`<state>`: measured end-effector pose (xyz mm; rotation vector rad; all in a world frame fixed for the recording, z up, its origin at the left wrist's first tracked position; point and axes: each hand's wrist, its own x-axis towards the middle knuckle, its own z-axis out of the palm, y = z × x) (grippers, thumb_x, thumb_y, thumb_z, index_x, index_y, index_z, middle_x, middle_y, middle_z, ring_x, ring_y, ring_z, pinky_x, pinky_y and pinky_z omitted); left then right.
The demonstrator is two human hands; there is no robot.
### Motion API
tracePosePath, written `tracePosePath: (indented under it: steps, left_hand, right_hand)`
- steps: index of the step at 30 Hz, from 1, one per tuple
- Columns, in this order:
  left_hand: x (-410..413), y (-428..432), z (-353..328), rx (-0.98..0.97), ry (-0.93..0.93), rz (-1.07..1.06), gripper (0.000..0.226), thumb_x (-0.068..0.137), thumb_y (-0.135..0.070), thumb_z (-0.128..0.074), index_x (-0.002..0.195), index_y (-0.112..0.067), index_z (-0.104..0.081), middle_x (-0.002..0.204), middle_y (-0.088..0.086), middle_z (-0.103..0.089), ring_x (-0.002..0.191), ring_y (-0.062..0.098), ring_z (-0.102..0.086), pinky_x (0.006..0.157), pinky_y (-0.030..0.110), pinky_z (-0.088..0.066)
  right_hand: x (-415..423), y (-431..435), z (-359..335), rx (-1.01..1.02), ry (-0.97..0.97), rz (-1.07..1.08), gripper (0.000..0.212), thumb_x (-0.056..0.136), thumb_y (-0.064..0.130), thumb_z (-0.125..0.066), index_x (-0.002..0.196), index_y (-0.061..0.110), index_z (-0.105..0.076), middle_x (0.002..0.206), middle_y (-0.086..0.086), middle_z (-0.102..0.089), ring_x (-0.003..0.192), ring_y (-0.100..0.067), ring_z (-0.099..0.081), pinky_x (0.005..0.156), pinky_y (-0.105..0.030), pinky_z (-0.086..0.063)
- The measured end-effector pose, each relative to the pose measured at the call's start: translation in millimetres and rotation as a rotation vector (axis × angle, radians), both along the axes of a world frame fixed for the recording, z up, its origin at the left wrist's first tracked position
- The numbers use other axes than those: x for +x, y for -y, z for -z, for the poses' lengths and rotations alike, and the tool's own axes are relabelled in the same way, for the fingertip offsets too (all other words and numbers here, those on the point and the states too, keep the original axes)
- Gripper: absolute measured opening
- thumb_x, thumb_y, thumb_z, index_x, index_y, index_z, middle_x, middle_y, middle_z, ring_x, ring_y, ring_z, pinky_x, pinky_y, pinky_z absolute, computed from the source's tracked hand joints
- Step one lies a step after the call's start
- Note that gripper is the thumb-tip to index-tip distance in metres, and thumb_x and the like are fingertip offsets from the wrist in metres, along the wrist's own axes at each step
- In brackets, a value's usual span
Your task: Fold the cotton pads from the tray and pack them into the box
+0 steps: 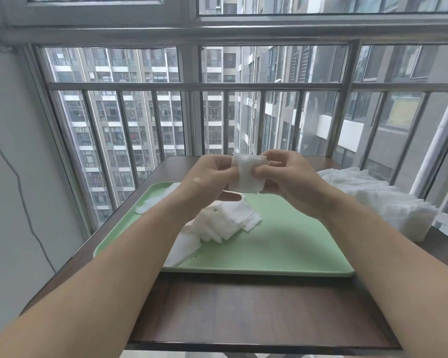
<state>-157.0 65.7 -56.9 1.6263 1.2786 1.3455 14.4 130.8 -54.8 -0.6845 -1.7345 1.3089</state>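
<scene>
Status: mid-fold on one pad.

- Cotton pad (246, 177) is off the tray, held in the air between both hands, over the far edge of the green tray (290, 244).
- Left hand (210, 174) pinches the pad's 9 o'clock edge and right hand (287, 174) pinches the 3 o'clock edge. Both are clamped on it, thumbs on the near face. I can't see the fingers behind it well.
- Pad is roughly upright with its face toward the camera. It's near-square, so the long axis is weak, and the slightly longer side runs about 12-to-6, tipped a little. Top edge looks doubled over, but I can't confirm a finished crease.
- Box (404, 210) sits on the worktop (243, 311) at about 4 o'clock from the pad, just beside the tray's right rim. It's already stuffed with white pads up to the top, and its walls are hard to make out.
- Key relation: the box is on the right side, so the right hand is the nearer one for the drop. My read is finish the crease, hand off to the right hand, then swing toward 4 o'clock.
- Loose pads (228, 218) are heaped at tray centre, below the hands at 6 o'clock. A few more lie flat toward the tray's 7 and 10 o'clock corners. Plenty left, so the task is not near done.
- Risk: the box looks full, so the folded pad may spring open or slide off the stack unless it's pressed in flat.
</scene>
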Motion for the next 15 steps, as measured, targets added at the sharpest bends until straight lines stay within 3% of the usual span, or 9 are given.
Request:
tracePosePath:
  steps: [3,6,8,9,12,15]
  left_hand:
    - [0.3,-0.9,-0.4,-0.035,0.027,-0.002,0.028,0.103,-0.017,-0.052,0.092,-0.026,-0.076,0.090,-0.001,-0.078,0.090,0.016,-0.074,0.075,0.036,-0.063]
    - [0.3,-1.3,-1.0,-0.041,0.062,-0.009,0.025,0.104,-0.030,-0.051,0.098,-0.022,-0.074,0.092,0.000,-0.077,0.092,0.018,-0.074,0.071,0.034,-0.061]
    - [0.8,0.1,-0.9,0.000,0.023,0.011,0.016,0.098,-0.034,-0.063,0.099,-0.024,-0.074,0.092,-0.004,-0.077,0.092,0.015,-0.074,0.073,0.034,-0.062]
    - [1.2,0.7,-0.5,0.020,-0.005,0.028,0.011,0.093,-0.030,-0.069,0.101,-0.024,-0.074,0.094,-0.004,-0.077,0.092,0.015,-0.074,0.075,0.035,-0.062]
    - [0.7,-1.1,2.5,0.046,-0.052,0.046,0.023,0.090,-0.008,-0.073,0.103,-0.027,-0.071,0.095,-0.005,-0.077,0.093,0.015,-0.075,0.075,0.037,-0.061]
    - [-0.3,-5.0,5.8,0.090,-0.106,-0.023,0.028,0.089,-0.003,-0.071,0.101,-0.028,-0.070,0.091,-0.005,-0.076,0.090,0.016,-0.074,0.069,0.035,-0.062]
  right_hand:
    - [0.3,-1.3,2.3,0.027,0.038,0.038,0.012,0.090,-0.004,-0.065,0.089,0.008,-0.063,0.093,-0.020,-0.064,0.083,-0.027,-0.065,0.089,-0.053,-0.056]
    - [0.6,-1.0,2.2,0.056,0.060,0.079,0.013,0.089,0.000,-0.070,0.091,0.009,-0.061,0.089,-0.018,-0.063,0.079,-0.029,-0.062,0.080,-0.045,-0.057]
    - [0.4,-1.1,2.8,0.090,0.080,0.149,0.020,0.087,0.005,-0.074,0.098,0.009,-0.058,0.091,-0.016,-0.062,0.076,-0.026,-0.062,0.069,-0.036,-0.056]
    - [0.5,-1.8,3.2,0.128,0.099,0.191,0.025,0.085,0.008,-0.076,0.101,0.010,-0.057,0.094,-0.014,-0.061,0.075,-0.023,-0.062,0.065,-0.031,-0.055]
    - [1.3,1.7,0.7,0.294,0.166,0.266,0.039,0.082,0.007,-0.075,0.116,0.017,-0.059,0.102,-0.007,-0.060,0.079,-0.018,-0.063,0.061,-0.019,-0.053]
    - [-0.1,6.6,-2.8,0.452,0.234,0.272,0.030,0.083,0.008,-0.074,0.111,0.018,-0.069,0.098,0.000,-0.067,0.077,-0.011,-0.065,0.063,-0.017,-0.053]
